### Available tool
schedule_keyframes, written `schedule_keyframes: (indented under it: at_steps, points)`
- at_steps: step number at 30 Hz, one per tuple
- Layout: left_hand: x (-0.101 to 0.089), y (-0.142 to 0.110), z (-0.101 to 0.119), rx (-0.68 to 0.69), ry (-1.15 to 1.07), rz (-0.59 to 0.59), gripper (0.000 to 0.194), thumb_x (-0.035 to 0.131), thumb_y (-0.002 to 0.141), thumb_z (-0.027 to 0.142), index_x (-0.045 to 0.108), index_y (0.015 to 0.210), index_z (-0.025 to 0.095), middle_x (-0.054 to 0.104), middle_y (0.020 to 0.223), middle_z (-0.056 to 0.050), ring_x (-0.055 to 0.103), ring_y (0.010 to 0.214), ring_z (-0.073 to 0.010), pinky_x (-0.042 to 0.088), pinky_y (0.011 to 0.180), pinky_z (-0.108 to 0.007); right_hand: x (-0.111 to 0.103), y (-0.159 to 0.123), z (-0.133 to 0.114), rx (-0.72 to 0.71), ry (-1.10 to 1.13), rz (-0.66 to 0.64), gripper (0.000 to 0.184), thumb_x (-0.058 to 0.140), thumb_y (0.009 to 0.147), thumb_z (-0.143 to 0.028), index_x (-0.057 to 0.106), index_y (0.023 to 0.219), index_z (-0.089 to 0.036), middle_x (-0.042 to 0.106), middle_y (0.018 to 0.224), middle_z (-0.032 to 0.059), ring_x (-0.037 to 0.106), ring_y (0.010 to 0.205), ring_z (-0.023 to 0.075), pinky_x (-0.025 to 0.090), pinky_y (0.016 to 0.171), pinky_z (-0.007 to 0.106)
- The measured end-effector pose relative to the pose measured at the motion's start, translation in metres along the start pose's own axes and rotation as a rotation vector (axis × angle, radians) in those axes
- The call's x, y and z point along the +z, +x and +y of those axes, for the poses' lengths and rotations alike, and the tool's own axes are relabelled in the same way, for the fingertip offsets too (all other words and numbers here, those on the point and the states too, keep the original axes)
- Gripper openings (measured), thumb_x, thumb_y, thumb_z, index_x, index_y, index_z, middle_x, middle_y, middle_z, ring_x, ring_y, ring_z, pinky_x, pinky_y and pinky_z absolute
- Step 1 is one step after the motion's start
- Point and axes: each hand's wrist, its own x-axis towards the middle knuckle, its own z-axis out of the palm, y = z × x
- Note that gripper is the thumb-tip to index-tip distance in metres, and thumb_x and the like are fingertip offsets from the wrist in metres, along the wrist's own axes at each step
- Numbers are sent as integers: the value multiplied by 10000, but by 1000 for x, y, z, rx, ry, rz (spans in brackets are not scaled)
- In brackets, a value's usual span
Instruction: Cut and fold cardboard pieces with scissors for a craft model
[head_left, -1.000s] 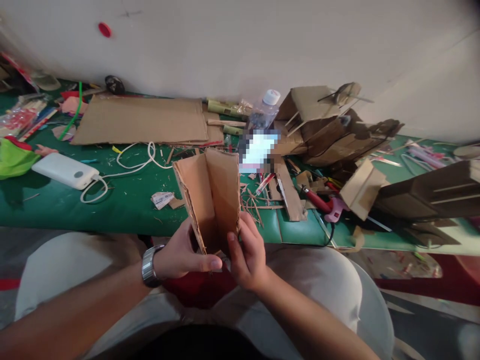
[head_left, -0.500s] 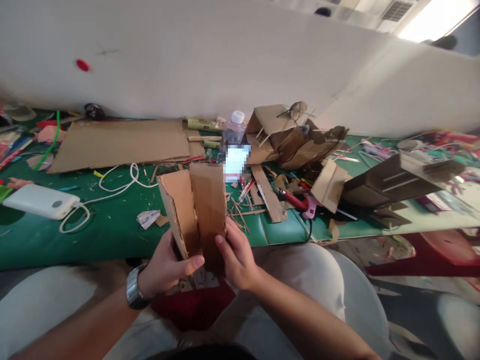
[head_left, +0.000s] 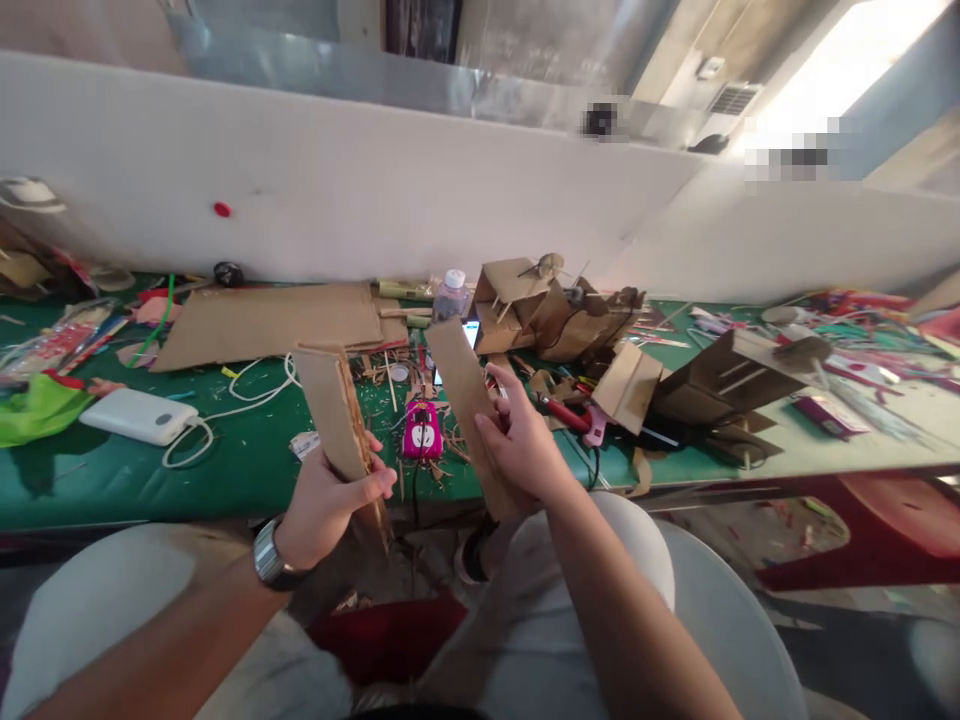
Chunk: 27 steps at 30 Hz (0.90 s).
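My left hand (head_left: 337, 500) is closed round a folded cardboard piece (head_left: 328, 405) whose torn brown edge faces right. In my right hand (head_left: 517, 435) is a flat cardboard strip (head_left: 459, 400), tilted and gripped along its right side. The two pieces are apart, with a gap between them. Through that gap shows a pink power socket (head_left: 423, 432) with a plug and black cable on the green table (head_left: 240, 485). Behind the strip, a phone (head_left: 471, 332) with a lit screen is partly hidden.
A white power bank (head_left: 139, 416) with a cable lies at left, before a large cardboard sheet (head_left: 274, 325). A bottle (head_left: 451, 297) stands at the back. Cardboard models (head_left: 514, 290) and a pink-and-red glue gun (head_left: 592, 422) are at right, among scattered scraps.
The two cardboard pieces, side by side before, are now apart, my right hand having moved right with the strip. The power socket has come into sight. My view has tilted up.
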Motion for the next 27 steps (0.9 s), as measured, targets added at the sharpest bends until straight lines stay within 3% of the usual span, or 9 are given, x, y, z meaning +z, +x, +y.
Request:
schedule_keyframes:
  at_steps: [4, 7, 10, 12, 15, 17, 19, 23, 27]
  points:
    - [-2, 10, 17, 169, -13, 174, 400, 987, 663, 330, 690, 896, 198, 695, 612, 35, 698, 517, -174, 593, 546, -284, -32, 15, -8, 61, -341, -192, 662, 631, 996, -224, 437, 1627, -282, 811, 1154, 98, 764, 1025, 298, 536, 879, 370]
    - [-4, 29, 43, 262, -21, 247, 410, 988, 652, 351, 688, 884, 195, 687, 597, 41, 691, 496, -171, 591, 529, -278, -51, 41, -4, 89, -449, -276, 720, 682, 959, -191, 448, 1639, -229, 731, 1428, 151, 724, 1227, 323, 539, 971, 368]
    - [-11, 55, 66, 240, -20, 127, 494, 998, 616, 379, 709, 956, 167, 735, 660, 0, 707, 530, -182, 565, 507, -268, -62, 67, 10, 98, -462, -312, 678, 706, 917, -162, 546, 1576, -182, 702, 1477, 176, 728, 1217, 338, 550, 1007, 392]
    - [-21, 73, 73, 277, -25, 116, 521, 993, 612, 401, 711, 966, 144, 774, 736, -42, 732, 586, -190, 599, 569, -289, -69, 77, 23, 88, -442, -365, 606, 733, 885, -148, 651, 1484, -190, 718, 1468, 153, 721, 1236, 325, 548, 1037, 376]
    - [-43, 97, 71, 254, -30, 204, 559, 987, 578, 415, 711, 981, 142, 754, 714, -25, 715, 565, -191, 583, 546, -298, -83, 76, 44, 103, -391, -424, 551, 724, 905, -189, 688, 1454, -200, 787, 1355, 120, 764, 1133, 292, 586, 969, 348]
    - [-57, 107, 64, 267, -14, 305, 508, 986, 560, 400, 702, 895, 145, 689, 620, 20, 658, 513, -153, 555, 525, -271, -96, 69, 57, 133, -372, -441, 522, 711, 924, -222, 701, 1445, -197, 823, 1266, 105, 782, 1068, 285, 601, 928, 347]
    - [-64, 112, 57, 261, 8, 326, 470, 994, 553, 382, 694, 823, 141, 675, 596, 23, 633, 495, -138, 541, 516, -261, -108, 62, 69, 171, -377, -432, 485, 716, 925, -241, 728, 1406, -175, 830, 1243, 107, 778, 1073, 290, 596, 936, 344]
    - [-61, 112, 46, 238, 14, 294, 506, 998, 555, 376, 701, 885, 133, 730, 669, -11, 676, 548, -161, 559, 558, -279, -119, 60, 84, 259, -431, -393, 502, 706, 936, -228, 712, 1431, -146, 826, 1248, 126, 774, 1061, 289, 579, 902, 320]
    - [-52, 105, 39, 240, -57, 248, 527, 887, 683, 468, 605, 1024, 181, 787, 820, -34, 735, 622, -194, 590, 633, -325, -107, 65, 92, 320, -495, -383, 509, 715, 936, -221, 707, 1441, -160, 836, 1185, 108, 778, 1006, 277, 570, 902, 320]
